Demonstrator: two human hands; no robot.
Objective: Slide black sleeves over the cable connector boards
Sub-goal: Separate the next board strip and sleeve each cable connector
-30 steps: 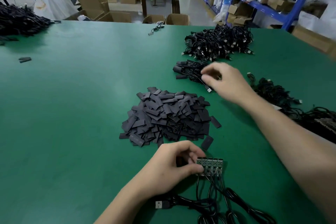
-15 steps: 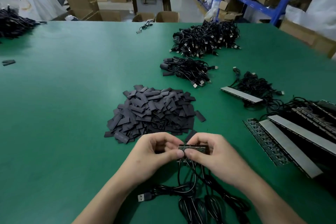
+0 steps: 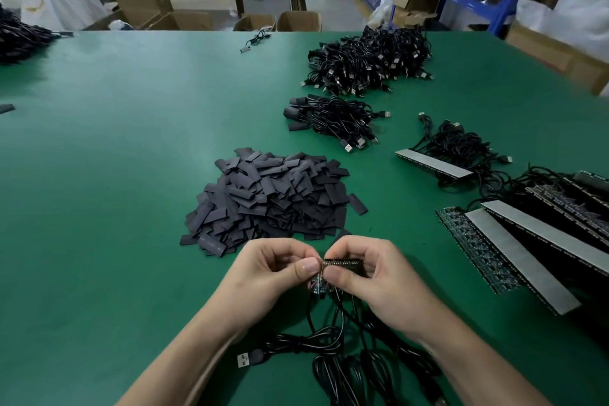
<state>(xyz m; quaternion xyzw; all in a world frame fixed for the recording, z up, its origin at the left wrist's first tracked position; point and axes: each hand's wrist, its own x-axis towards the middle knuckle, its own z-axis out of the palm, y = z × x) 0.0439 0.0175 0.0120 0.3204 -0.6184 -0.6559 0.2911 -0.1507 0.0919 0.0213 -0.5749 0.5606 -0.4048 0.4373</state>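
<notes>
Left hand (image 3: 270, 270): is pinching the left end of a connector board strip (image 3: 342, 263), thumb pressed against curled fingers.
Right hand (image 3: 372, 277): is gripping the same strip from the right, fingers curled over its far side and thumb pressing its near edge; the two thumb tips are almost meeting.
Connector board strip: is being held edge-up between both hands, just above the green table (image 3: 131, 142) near its front.
Cables (image 3: 329, 339): are hanging from the strip and coiling on the table between the forearms, with a USB plug (image 3: 245, 359) lying beside the left forearm.
Black sleeves (image 3: 276, 201): are lying in a loose pile just beyond the hands; whether either hand is holding one cannot be told.
Cable bundle (image 3: 333, 119): is lying beyond the pile to the right, with a larger cable heap (image 3: 369, 59) farther back.
Board panels (image 3: 527, 241): are lying fanned out at the right side of the table, wired with black leads.
</notes>
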